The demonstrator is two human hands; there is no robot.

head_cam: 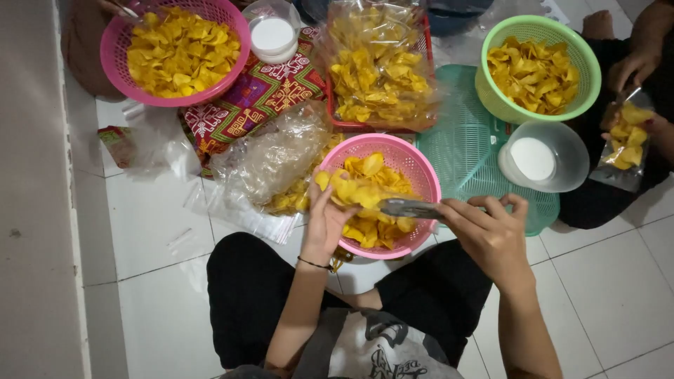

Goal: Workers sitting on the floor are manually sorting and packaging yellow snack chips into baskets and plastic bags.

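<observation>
1. My left hand (324, 223) is cupped half-closed over yellow chips (365, 191) at the near rim of the small pink basket (421, 168).
2. My right hand (491, 235) grips metal tongs (411, 208), their tips reaching in over the chips.
3. That basket sits on the white tiled floor (154, 231) in front of my knees.
4. Just beside it lie a crumpled plastic bag (270, 158) and a green tray (463, 151).
5. Farther off stand a green basket (586, 70) and a larger pink basket (116, 52), both holding chips.

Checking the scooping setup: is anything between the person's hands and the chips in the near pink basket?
Nothing visible. The left hand already touches the yellow chips in the pink basket; the right hand holds metal tongs over them.
</observation>
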